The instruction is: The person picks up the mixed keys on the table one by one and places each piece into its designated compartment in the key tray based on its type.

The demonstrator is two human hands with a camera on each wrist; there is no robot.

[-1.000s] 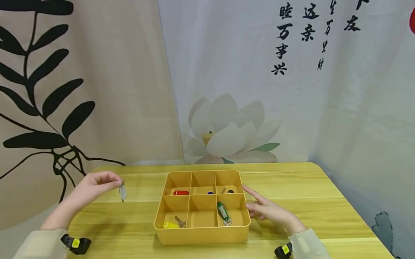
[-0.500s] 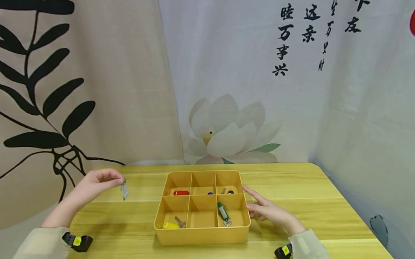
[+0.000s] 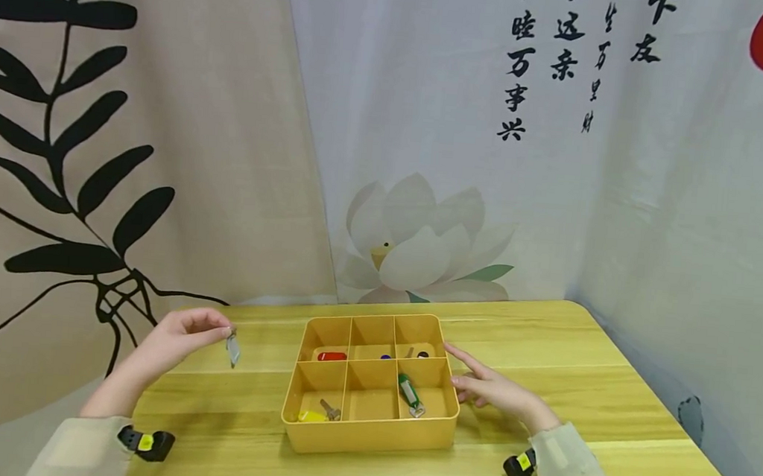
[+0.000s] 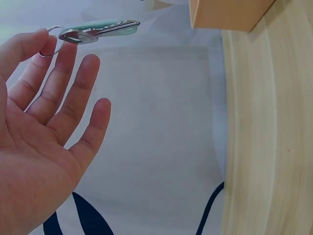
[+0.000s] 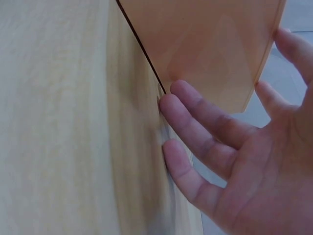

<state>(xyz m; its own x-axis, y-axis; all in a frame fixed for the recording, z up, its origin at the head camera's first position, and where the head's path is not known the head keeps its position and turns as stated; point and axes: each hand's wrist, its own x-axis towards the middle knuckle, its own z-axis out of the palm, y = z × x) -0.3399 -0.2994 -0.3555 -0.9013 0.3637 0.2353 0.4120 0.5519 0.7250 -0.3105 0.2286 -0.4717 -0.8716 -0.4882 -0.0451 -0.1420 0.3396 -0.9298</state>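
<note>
My left hand [image 3: 178, 338] is raised over the table left of the box, pinching a thin key ring [image 4: 51, 55] between thumb and fingertip. From the ring hang a silver key [image 4: 100, 32] and a pale green tag [image 4: 105, 23]; the other fingers are spread. Beside the yellow six-compartment box [image 3: 368, 442], my right hand [image 3: 504, 391] touches its right wall. In the right wrist view, two fingertips lie along the rim and the lower fingers [image 5: 198, 142] reach the wall's foot. A green key tag [image 3: 411, 392] lies in the front right compartment.
Front left in the box are a yellow tag [image 3: 311, 416] and a key [image 3: 330, 411]. Along the back row sit a red tag [image 3: 332, 357], a small blue piece [image 3: 385, 357] and a small dark piece [image 3: 422, 355]. The wooden table [image 3: 610, 405] meets curtains behind.
My left hand has drifted slightly to the right, toward the box, carrying the key and tag. The right hand and the box stay in place.
</note>
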